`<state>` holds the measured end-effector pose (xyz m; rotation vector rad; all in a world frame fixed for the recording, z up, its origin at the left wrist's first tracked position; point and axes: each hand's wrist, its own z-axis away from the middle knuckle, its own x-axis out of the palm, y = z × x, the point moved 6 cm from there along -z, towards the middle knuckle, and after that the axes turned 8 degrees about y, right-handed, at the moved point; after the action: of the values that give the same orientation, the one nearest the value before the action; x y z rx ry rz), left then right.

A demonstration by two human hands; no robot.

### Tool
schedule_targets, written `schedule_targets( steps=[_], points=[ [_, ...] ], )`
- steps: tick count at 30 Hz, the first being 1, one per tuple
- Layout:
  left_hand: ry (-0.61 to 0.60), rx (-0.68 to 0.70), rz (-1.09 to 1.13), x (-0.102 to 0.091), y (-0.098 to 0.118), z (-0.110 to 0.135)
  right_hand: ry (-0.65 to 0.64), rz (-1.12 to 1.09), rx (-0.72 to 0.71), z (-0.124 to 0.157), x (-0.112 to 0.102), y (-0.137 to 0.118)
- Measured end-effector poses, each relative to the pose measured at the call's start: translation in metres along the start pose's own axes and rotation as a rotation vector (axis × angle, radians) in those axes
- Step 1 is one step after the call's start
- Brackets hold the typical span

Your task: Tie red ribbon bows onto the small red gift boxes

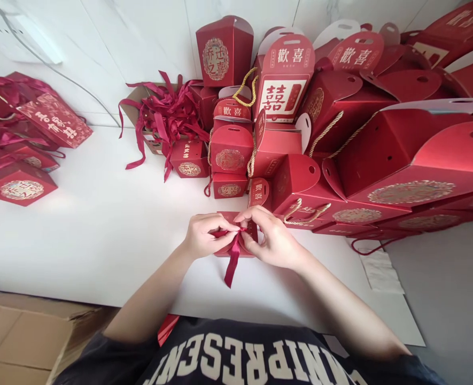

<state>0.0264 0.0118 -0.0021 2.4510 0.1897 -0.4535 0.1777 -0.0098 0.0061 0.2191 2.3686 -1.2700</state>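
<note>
Left hand [210, 235] pinches ribbon [232, 262] over small red box [229, 215], mid-table near side, likely keeping it taut. Right hand [274, 239] curls narrowly beside; grip unclear. Ribbon heap [174, 115] far, seemingly within reach.

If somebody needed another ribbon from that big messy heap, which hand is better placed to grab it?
Probably the left hand: it's nearer the tangled heap of shiny dark-red ribbons. The right hand is farther away. The left does pinch the shiny red ribbon on the small red box, though.
</note>
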Motion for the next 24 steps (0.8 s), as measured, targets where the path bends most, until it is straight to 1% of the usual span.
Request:
schedule_targets(
  steps=[2,4,6,8,10,16,18,20,21,22,24],
  points=[
    [-0.009,0.016,0.018,0.001,0.002,0.000,0.075,-0.013,0.030,0.004,-0.004,0.003],
    [-0.021,0.024,0.043,0.002,0.002,-0.001,0.145,-0.064,0.099,0.008,-0.009,0.006],
    [-0.025,0.009,0.057,0.002,0.000,0.000,0.137,-0.090,0.125,0.009,-0.010,0.005],
    [-0.027,-0.011,0.058,0.001,-0.002,0.000,0.072,-0.056,0.088,0.009,-0.007,0.001],
    [-0.026,-0.017,0.059,0.001,-0.003,0.000,0.051,-0.013,0.050,0.008,-0.005,-0.002],
    [-0.038,-0.004,0.106,0.001,0.001,-0.002,0.158,-0.087,0.119,0.015,0.000,0.005],
    [-0.036,-0.006,0.118,0.001,0.001,-0.002,0.216,-0.039,0.078,0.018,-0.001,0.004],
    [-0.029,-0.003,0.117,0.002,0.002,-0.002,0.285,0.061,-0.014,0.020,-0.005,0.000],
    [-0.029,0.002,0.114,0.002,0.002,-0.002,0.298,0.111,-0.052,0.020,-0.005,-0.003],
    [-0.030,0.007,0.110,0.002,0.002,-0.002,0.287,0.146,-0.073,0.019,-0.004,-0.004],
    [-0.037,0.015,0.105,0.003,0.003,-0.002,0.222,0.144,-0.057,0.016,-0.001,-0.004]
  ],
)
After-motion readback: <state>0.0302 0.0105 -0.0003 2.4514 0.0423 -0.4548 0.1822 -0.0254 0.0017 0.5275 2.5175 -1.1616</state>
